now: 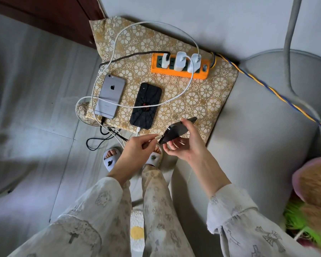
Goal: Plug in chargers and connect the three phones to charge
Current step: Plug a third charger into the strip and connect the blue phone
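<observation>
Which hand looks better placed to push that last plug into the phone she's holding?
The left hand: it already pinches the plug right at the dark phone's bottom edge. The right hand is busy holding that phone.

A home, likely a bedroom or living room. Pale tile floor (35, 101) across the left of the frame. Dark wooden furniture (50, 17) at upper left. Grey upholstered seat (258, 145) fills the right, with a floral-patterned cloth (202, 95) draped over its corner. Stuffed toy (315, 186) at the right edge. Person wears patterned loungewear and slippers (111, 160) at lower centre. Orange power strip (180, 66) lies on the cloth, upper centre.
</observation>
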